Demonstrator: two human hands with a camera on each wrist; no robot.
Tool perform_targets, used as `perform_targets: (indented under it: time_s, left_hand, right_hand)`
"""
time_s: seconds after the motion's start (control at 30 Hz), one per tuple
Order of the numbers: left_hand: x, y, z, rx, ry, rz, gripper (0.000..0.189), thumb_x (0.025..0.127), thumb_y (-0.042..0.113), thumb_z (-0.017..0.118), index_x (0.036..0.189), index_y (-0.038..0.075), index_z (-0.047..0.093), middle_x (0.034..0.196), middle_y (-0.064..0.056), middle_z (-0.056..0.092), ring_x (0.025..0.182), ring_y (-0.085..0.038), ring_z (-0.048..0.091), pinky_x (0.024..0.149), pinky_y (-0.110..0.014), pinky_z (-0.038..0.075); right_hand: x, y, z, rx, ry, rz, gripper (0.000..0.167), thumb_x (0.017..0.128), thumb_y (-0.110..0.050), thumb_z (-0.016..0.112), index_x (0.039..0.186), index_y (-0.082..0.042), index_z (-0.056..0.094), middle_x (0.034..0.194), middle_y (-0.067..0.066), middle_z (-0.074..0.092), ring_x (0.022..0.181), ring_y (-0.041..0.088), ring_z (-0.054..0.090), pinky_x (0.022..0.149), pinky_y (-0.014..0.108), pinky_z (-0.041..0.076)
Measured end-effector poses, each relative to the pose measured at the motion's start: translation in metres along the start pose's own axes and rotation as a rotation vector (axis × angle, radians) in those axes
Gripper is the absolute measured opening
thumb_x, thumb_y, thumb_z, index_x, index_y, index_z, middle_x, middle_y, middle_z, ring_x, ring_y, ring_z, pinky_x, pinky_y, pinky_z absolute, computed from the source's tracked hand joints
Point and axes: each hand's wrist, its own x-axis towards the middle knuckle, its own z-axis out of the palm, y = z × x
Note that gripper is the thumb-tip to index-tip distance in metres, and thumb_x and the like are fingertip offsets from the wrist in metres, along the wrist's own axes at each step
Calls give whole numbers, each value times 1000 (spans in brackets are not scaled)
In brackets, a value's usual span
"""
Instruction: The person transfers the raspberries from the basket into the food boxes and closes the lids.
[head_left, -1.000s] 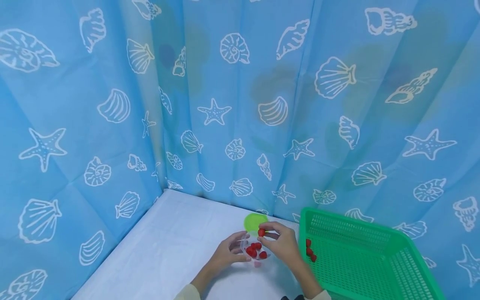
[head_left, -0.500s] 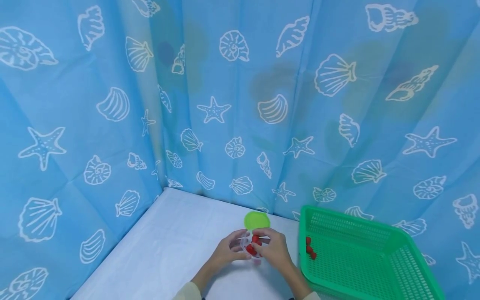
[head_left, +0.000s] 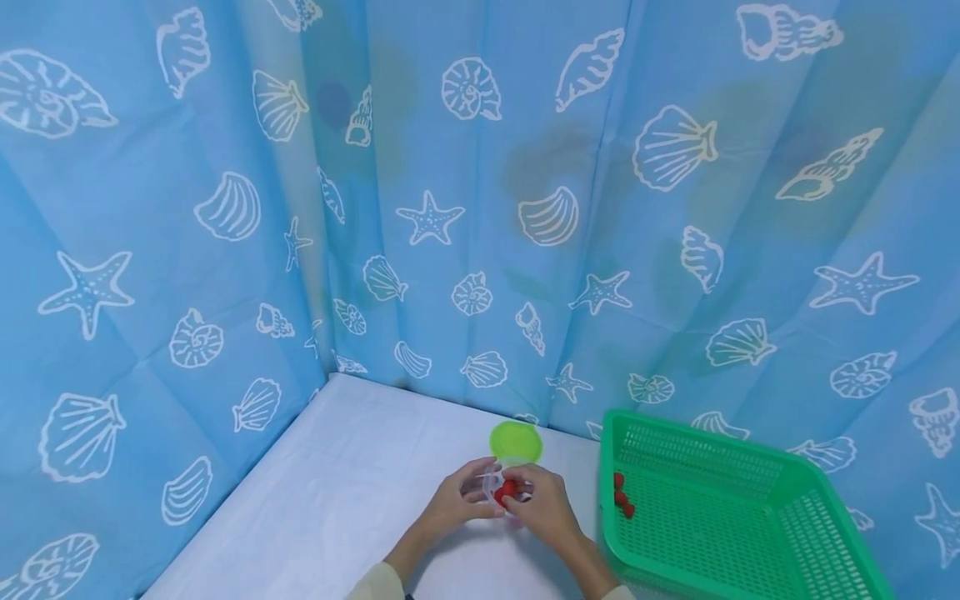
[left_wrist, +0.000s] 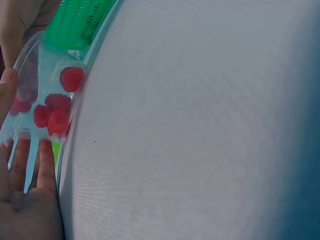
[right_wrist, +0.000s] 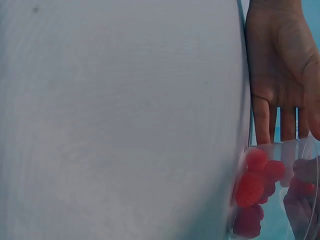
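My left hand holds a clear plastic container, thumb on one side and fingers along the other. Several red raspberries show through its wall, bunched against one side. At the container's mouth my right hand reaches in, pinching a raspberry between thumb and fingers. Seen from the right wrist, the raspberries lie near the wall, and the right fingertips are dim behind the plastic. The left hand stands across from them in that view.
A lime-green round lid lies on the white table just behind the container. To the right stands a green perforated basket with a few raspberries at its left side. A blue seashell-patterned curtain hangs behind the table.
My right hand has lowered the raspberry from above the container down into its mouth. The left hand keeps holding the container in nearly the same place.
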Motion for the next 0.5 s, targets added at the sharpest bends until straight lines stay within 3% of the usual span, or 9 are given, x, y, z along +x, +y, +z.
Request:
perform_targets:
  time_s: [0.23, 0.5]
  left_hand:
    - [0, 0, 0, -6, -7, 5, 81, 78, 24, 83, 147, 16, 42, 143, -1, 51, 127, -24, 52, 102, -36, 45]
    - [-1, 2, 0, 5, -12, 10, 80, 79, 23, 83, 148, 16, 42, 143, -1, 50, 128, -24, 51, 102, -35, 45]
  right_hand:
    - [1, -5, 0, -89, 0, 54, 36, 76, -4, 81, 110, -6, 71, 100, 5, 70, 85, 16, 67, 70, 28, 59]
    - [4, -10, 0, -108, -53, 117, 36, 75, -2, 82, 109, -5, 70, 99, 7, 70, 87, 19, 68, 68, 26, 59]
